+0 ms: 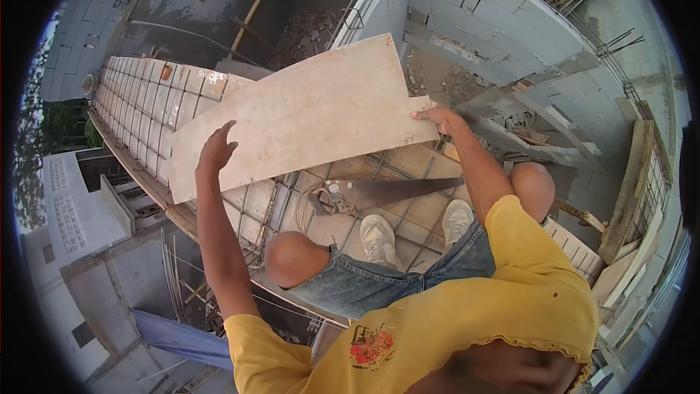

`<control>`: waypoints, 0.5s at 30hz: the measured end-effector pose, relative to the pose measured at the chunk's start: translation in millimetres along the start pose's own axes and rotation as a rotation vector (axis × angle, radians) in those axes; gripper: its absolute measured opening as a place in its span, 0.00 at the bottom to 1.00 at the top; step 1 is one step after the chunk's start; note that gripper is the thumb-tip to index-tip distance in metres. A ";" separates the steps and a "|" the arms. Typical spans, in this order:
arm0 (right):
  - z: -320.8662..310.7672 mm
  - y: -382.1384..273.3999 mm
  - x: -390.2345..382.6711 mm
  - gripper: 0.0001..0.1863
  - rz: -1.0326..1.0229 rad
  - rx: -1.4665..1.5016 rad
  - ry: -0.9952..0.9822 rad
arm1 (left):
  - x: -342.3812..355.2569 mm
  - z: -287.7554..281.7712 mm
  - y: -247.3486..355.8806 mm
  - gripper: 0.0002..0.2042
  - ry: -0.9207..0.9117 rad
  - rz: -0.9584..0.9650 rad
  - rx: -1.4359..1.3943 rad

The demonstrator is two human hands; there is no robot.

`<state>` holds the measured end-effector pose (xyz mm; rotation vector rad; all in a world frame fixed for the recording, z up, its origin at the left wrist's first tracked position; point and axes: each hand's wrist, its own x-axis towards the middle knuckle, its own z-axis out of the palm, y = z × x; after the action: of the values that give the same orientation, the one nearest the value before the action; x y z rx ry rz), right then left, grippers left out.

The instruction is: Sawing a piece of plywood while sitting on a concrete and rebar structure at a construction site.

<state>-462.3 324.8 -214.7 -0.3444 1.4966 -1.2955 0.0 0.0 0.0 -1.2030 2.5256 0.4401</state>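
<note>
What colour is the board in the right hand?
The board is pale beige, best seen in the head view.

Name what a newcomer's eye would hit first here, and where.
Likely the large pale board across the middle, its notched right end gripped by the right hand, the open left hand at its left part. Next, the handsaw on the rebar grid, between board and shoes. Then the bright yellow shirt along the lower edge.
</note>
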 end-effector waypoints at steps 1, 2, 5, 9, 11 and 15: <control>0.8 1.3 -3.9 0.42 0.250 -0.001 -0.030 | -12.4 11.5 -5.0 0.33 0.030 0.023 -0.006; 5.7 1.1 -4.6 0.40 0.486 -0.002 -0.070 | -25.6 19.3 -11.7 0.33 0.074 0.044 -0.013; -0.8 -27.3 6.2 0.36 0.360 -0.314 0.111 | -48.4 67.7 16.3 0.36 -0.017 0.103 -0.100; 26.4 -58.3 8.4 0.35 0.280 -0.506 0.258 | -71.1 142.8 34.7 0.41 -0.070 0.075 -0.032; 28.8 -47.8 -5.4 0.33 0.029 -0.476 0.234 | -68.9 163.0 45.0 0.41 -0.092 0.056 -0.060; 49.5 20.4 -66.2 0.28 -0.164 -0.412 0.610 | -54.2 191.4 34.2 0.39 -0.099 0.115 -0.326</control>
<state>-387.5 356.8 -189.3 -0.3582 2.3064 -1.2743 32.9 134.6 -146.7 -1.1115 2.5109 0.9458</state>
